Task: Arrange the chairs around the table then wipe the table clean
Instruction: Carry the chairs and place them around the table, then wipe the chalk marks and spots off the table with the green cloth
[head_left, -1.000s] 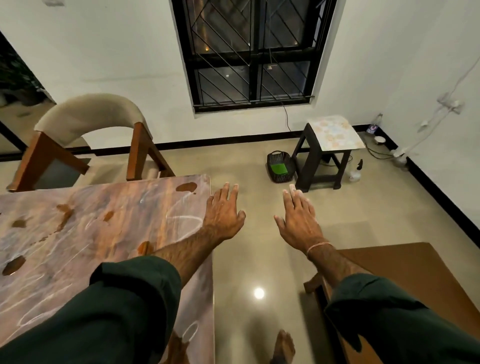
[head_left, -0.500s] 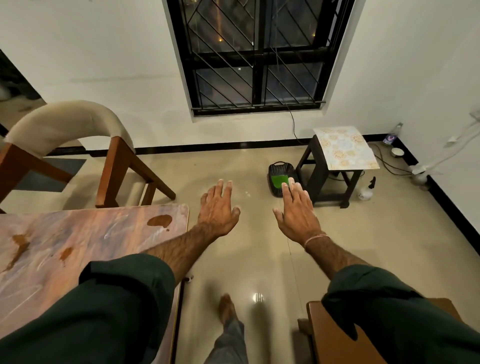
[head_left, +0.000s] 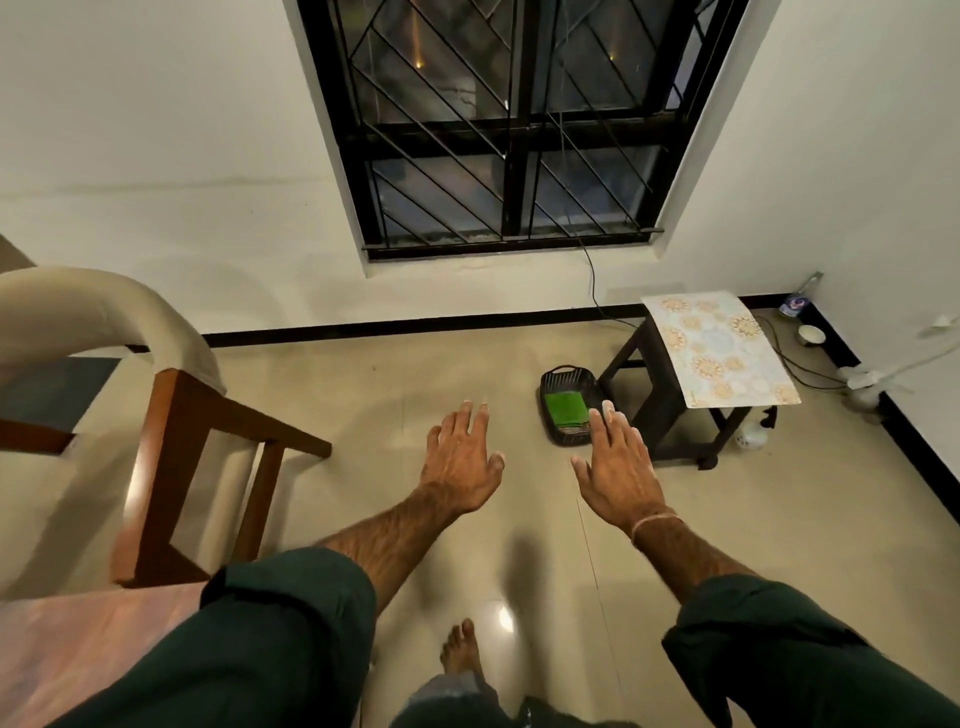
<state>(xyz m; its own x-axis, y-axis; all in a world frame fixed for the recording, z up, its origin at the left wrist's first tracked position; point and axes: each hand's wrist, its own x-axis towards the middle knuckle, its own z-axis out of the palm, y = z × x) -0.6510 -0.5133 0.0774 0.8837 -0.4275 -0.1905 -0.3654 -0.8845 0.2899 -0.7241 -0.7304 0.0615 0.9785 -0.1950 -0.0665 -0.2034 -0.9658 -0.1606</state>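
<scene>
- Table (head_left: 78, 649): only a corner in view, reddish patterned top.
- Chair (head_left: 171, 467) just past the table's far edge, padded back on its far side.
- Left hand (head_left: 460, 467) out over the floor right of the table, fingers straight, slightly spread, holding nothing.
- Right hand (head_left: 618, 478) farther right of the table, fingers straight, close together, holding nothing.
- Black basket (head_left: 558, 376) with green cloth (head_left: 565, 410) well beyond the table.

- No words, numbers, brands or signs can be read.
- The bottle (head_left: 796, 300) on the floor by the wall has a blue label, but it is too small and blurred to make out.
- The cover on the stool (head_left: 719, 349) shows a flower pattern only.
</scene>
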